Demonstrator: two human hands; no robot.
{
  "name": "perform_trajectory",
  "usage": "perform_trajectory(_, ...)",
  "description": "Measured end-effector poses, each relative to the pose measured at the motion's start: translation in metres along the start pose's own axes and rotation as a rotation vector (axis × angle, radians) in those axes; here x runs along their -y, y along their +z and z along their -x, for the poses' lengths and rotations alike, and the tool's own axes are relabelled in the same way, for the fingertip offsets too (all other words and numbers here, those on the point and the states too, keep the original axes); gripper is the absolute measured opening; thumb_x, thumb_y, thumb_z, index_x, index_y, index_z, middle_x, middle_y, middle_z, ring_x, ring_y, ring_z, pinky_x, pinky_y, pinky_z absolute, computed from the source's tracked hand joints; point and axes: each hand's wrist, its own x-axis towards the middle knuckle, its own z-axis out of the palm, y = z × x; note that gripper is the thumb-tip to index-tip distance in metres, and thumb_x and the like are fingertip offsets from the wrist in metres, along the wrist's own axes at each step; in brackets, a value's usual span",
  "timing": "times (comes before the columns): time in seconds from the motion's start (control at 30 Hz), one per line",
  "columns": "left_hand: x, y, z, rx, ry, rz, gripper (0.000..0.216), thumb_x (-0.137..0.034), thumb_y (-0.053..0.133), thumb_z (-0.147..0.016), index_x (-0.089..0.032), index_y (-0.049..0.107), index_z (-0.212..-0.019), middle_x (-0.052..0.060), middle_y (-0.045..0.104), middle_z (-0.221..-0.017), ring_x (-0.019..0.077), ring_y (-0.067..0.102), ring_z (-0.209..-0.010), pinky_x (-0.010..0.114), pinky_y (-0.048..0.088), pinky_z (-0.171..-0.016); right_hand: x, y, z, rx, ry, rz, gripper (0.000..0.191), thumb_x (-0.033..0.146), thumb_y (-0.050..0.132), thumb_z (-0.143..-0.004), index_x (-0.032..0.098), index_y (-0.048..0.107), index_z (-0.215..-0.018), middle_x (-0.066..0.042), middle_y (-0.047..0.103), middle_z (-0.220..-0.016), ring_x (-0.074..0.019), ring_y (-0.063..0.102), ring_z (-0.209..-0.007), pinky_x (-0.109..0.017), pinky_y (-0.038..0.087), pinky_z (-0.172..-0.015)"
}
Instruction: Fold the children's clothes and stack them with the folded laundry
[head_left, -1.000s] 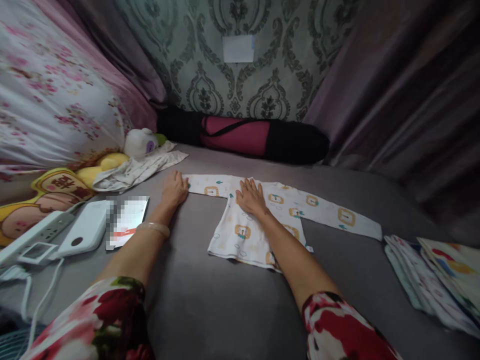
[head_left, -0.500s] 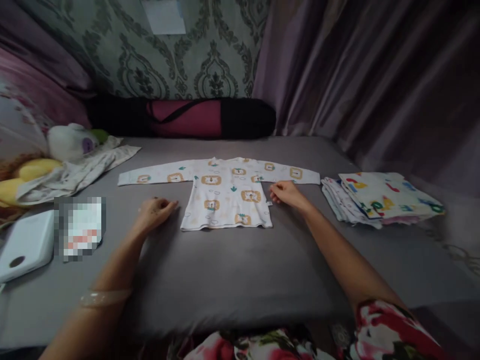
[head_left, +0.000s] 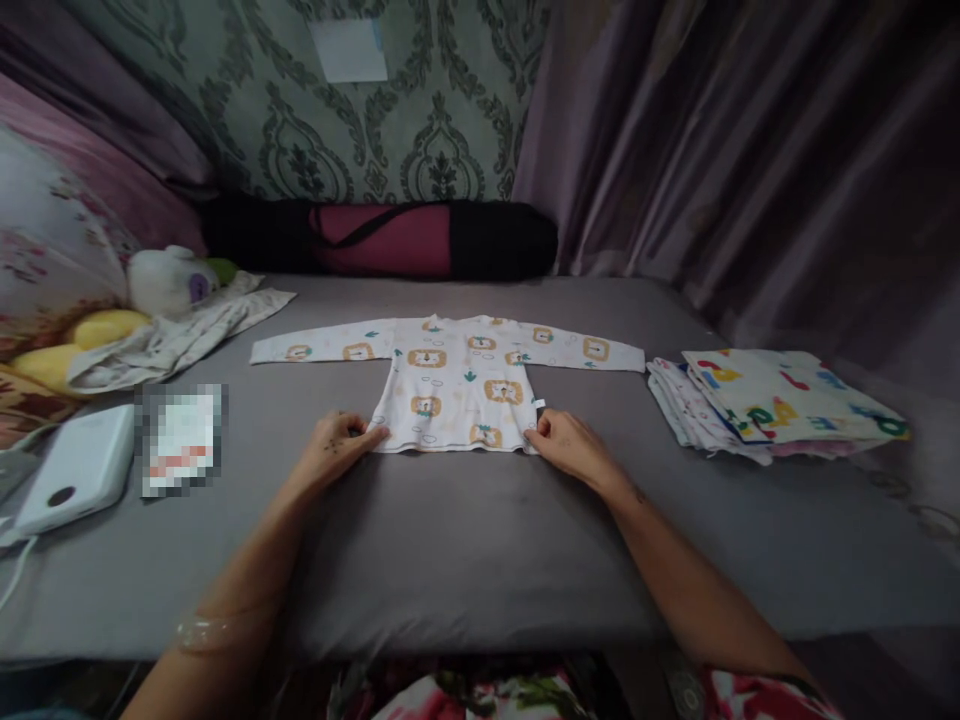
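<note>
A small white baby shirt (head_left: 457, 375) with lion prints lies flat on the grey bed (head_left: 465, 540), both sleeves spread out sideways. My left hand (head_left: 334, 445) pinches the bottom left corner of its hem. My right hand (head_left: 566, 447) pinches the bottom right corner. Both hands rest on the bed surface, fingers closed on the fabric.
A stack of folded printed cloths (head_left: 772, 400) lies to the right. On the left lie a white device (head_left: 71, 470), a blurred flat item (head_left: 182, 438), soft toys (head_left: 161, 282) and a crumpled cloth (head_left: 180, 335). A pink and black roll bag (head_left: 390, 238) lies along the wall.
Both hands came down from the shirt's collar and sleeve to the hem corners and closed on them. The view swung right, bringing the folded stack fully in.
</note>
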Motion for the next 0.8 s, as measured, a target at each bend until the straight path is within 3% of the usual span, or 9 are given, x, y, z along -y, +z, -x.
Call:
perform_trajectory(0.17,0.006,-0.008,0.004,-0.039,-0.098,0.271,0.050,-0.066,0.061,-0.062,-0.021,0.054,-0.083,-0.004,0.054,-0.058,0.0120,0.043,-0.051,0.021,0.031,-0.048,-0.020,0.002,-0.004,0.065,0.091,-0.318,0.010,0.031,0.056,-0.079,0.021,0.054,-0.078,0.006,0.055,-0.055,-0.0104,0.050,-0.047,-0.021,0.029,-0.048)
perform_trajectory(0.3,0.010,-0.011,0.002,-0.001,0.000,0.289,0.053,-0.062,0.058,-0.066,-0.022,0.056,-0.100,-0.005,0.055,-0.058,0.0125,0.043,-0.052,0.022,0.031,-0.050,-0.033,0.002,-0.007,0.149,0.015,-0.497,0.016,0.034,0.054,-0.079,0.022,0.052,-0.091,0.011,0.048,-0.053,-0.0093,0.042,-0.044,-0.020,0.026,-0.045)
perform_trajectory(0.47,0.010,-0.009,-0.001,0.054,0.061,0.128,0.045,-0.058,0.053,-0.069,-0.020,0.067,-0.088,-0.003,0.049,-0.056,0.0130,0.041,-0.055,0.023,0.031,-0.052,-0.036,0.005,-0.011,0.158,-0.093,-0.393,0.015,0.031,0.052,-0.079,0.020,0.060,-0.084,0.008,0.049,-0.054,-0.0094,0.043,-0.049,-0.021,0.025,-0.048)
perform_trajectory(0.6,0.021,-0.010,-0.003,0.092,0.098,0.047,0.045,-0.056,0.050,-0.073,-0.021,0.069,-0.093,-0.003,0.052,-0.061,0.0139,0.045,-0.057,0.024,0.034,-0.054,-0.031,-0.002,-0.007,0.154,-0.055,-0.250,0.016,0.030,0.051,-0.082,0.021,0.064,-0.084,0.005,0.055,-0.057,-0.0113,0.049,-0.052,-0.022,0.026,-0.049)
perform_trajectory(0.7,0.026,-0.013,-0.008,0.064,0.242,-0.119,0.036,-0.046,0.049,-0.078,-0.021,0.069,-0.094,0.001,0.056,-0.072,0.0167,0.052,-0.064,0.027,0.042,-0.062,-0.018,-0.016,-0.005,0.169,-0.075,-0.052,0.015,0.026,0.052,-0.084,0.023,0.067,-0.086,0.001,0.064,-0.068,-0.0140,0.057,-0.061,-0.023,0.031,-0.053)
perform_trajectory(0.8,0.007,-0.005,-0.019,-0.033,0.455,-0.292,0.029,-0.037,0.048,-0.083,-0.020,0.068,-0.094,0.009,0.061,-0.095,0.0226,0.058,-0.086,0.035,0.047,-0.081,0.009,-0.020,-0.015,0.127,-0.144,0.157,0.023,0.021,0.048,-0.088,0.022,0.070,-0.090,-0.007,0.071,-0.090,-0.0193,0.063,-0.082,-0.027,0.040,-0.070)
